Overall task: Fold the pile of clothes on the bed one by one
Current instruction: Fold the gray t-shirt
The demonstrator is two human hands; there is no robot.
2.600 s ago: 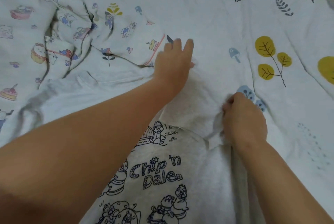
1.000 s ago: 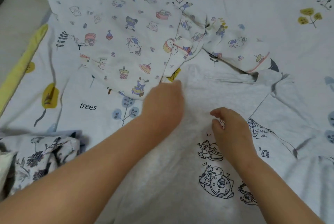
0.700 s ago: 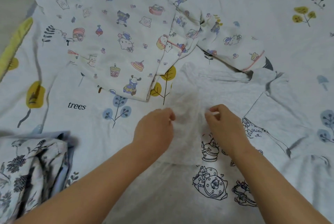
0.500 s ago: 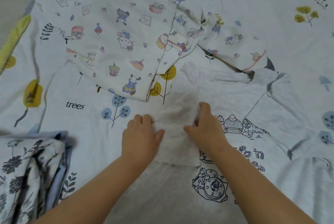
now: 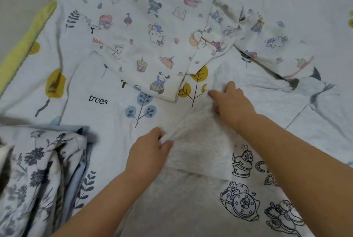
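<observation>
A white shirt with black cartoon line drawings (image 5: 240,206) lies spread on the bed in front of me. Its left sleeve (image 5: 198,141) is folded inward over the shirt's body. My left hand (image 5: 149,152) pinches the sleeve's lower left edge between thumb and fingers. My right hand (image 5: 231,101) grips the sleeve's upper end near the shoulder. A white garment printed with small coloured cartoon figures (image 5: 152,32) lies unfolded beyond the hands, partly crumpled at its right side.
The bed sheet (image 5: 107,106) is white with yellow and blue tree prints and the word "trees". A folded blue floral blanket (image 5: 38,175) sits at the lower left. A yellow bed edge (image 5: 21,49) and the floor show at the far left.
My right hand has moved up to the sleeve's far end and my left hand has taken hold of its lower edge. The sleeve is stretched flatter across the shirt.
</observation>
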